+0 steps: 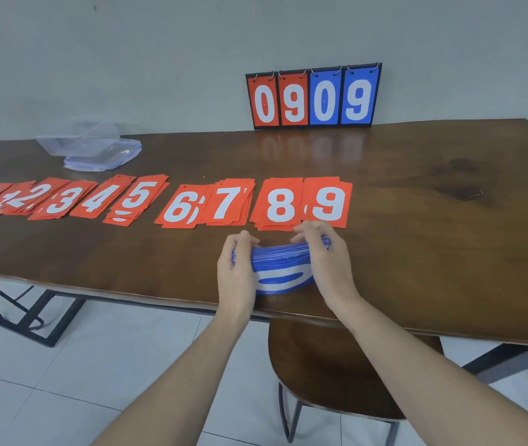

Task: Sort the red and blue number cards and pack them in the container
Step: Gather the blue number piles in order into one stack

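Table (417, 188): dark brown wood, glossy; I see the scoreboard reflected in it near the far edge. Black metal legs show under the left end.
Room: pale grey wall behind, light floor tiles below.
Container (76, 136): clear plastic, far left on the table near the wall, with its blue-rimmed lid (103, 157) lying just in front of it and touching it.
Red cards (159, 202): ten loose piles in a row across the table, left to right 0 to 9, white digits up. Neighbouring piles overlap in places; the 8 and 9 piles touch.
Left hand (237, 268): fingers curled round the left end of the blue stack.
Blue cards (283, 268): one thick stack, gripped between both hands near the table's front edge, just in front of the 8 and 9 piles. The nearest card shows a white digit that I read as 0.
Right hand (327, 259): fingers curled over the right end of the stack, thumb on the near side.
Scoreboard (314, 96): upright against the wall at the back, reading 09 red, 09 blue, cards hung on rings.
Chair (336, 365): brown wooden seat below the table edge, partly hidden by my right forearm.
Hard to read: the 0 and 1 piles are cut by the left frame edge and blurred. I cannot tell whether the blue stack rests on the table or is lifted.
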Demonstrator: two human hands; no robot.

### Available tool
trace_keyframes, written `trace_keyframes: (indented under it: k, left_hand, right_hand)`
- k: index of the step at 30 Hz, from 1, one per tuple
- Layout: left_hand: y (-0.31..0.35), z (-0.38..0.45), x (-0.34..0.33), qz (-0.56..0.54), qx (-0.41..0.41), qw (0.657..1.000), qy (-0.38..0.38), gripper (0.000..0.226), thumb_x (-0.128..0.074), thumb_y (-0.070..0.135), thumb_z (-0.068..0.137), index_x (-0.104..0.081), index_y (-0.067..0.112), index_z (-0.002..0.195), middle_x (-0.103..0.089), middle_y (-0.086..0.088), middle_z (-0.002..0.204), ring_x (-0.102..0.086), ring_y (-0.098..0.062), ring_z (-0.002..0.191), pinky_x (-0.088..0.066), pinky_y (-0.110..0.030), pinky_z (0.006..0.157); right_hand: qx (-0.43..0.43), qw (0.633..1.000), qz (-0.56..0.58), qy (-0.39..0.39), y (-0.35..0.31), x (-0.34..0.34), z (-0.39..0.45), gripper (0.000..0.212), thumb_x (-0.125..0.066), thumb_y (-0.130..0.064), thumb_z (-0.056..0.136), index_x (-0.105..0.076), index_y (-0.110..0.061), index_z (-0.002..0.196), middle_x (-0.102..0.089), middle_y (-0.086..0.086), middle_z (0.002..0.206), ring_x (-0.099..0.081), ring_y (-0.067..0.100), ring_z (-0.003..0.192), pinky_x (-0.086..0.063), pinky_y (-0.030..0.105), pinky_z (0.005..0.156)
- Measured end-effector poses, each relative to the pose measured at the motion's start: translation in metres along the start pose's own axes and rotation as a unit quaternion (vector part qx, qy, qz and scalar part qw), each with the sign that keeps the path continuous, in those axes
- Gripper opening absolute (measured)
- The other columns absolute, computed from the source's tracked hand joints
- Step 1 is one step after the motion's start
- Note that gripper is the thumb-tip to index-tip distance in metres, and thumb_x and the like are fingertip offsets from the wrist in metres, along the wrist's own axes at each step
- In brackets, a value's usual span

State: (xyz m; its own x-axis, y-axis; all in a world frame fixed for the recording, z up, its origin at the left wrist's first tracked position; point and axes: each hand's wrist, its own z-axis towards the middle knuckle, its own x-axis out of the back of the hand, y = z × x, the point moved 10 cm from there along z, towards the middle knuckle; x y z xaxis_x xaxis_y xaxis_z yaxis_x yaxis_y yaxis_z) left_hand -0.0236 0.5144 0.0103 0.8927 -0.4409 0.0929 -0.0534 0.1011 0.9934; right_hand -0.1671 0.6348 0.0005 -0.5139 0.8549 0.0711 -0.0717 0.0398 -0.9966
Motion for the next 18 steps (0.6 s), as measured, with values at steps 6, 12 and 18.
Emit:
trace_keyframes:
  k: [6, 12, 18]
  left_hand:
    - [-0.004, 0.018, 0.009, -0.005, 0.004, 0.999, -0.032, 0.007, -0.057, 0.026, 0.101, -0.052, 0.029, 0.096, -0.066, 0.012, 0.095, -0.069, -0.007, 0.090, -0.056, -0.019, 0.068]
    - [0.003, 0.020, 0.009, -0.022, 0.024, 0.995, -0.098, 0.017, -0.061, 0.033, 0.098, -0.053, 0.024, 0.086, -0.068, 0.017, 0.083, -0.070, -0.005, 0.084, -0.053, -0.014, 0.061]
    - [0.042, 0.025, 0.047, 0.012, -0.057, 0.968, -0.244, 0.031, -0.069, 0.048, 0.074, -0.055, 0.035, 0.099, -0.066, 0.025, 0.093, -0.067, 0.004, 0.096, -0.056, -0.015, 0.067]
  right_hand:
    - [-0.036, 0.998, 0.006, 0.057, 0.010, -0.002, -0.001, 0.017, -0.051, -0.042, 0.102, -0.058, -0.029, 0.095, -0.067, -0.014, 0.096, -0.066, 0.009, 0.095, -0.056, 0.026, 0.079]
    - [-0.015, 0.982, 0.052, 0.180, -0.006, -0.004, -0.011, 0.038, -0.051, -0.038, 0.101, -0.053, -0.006, 0.080, -0.065, 0.016, 0.084, -0.067, 0.025, 0.077, -0.052, 0.033, 0.069]
    - [0.106, 0.971, -0.056, 0.208, -0.076, -0.035, -0.003, 0.044, -0.052, -0.041, 0.092, -0.033, -0.021, 0.058, -0.039, -0.004, 0.051, -0.041, 0.015, 0.051, -0.042, 0.041, 0.058]
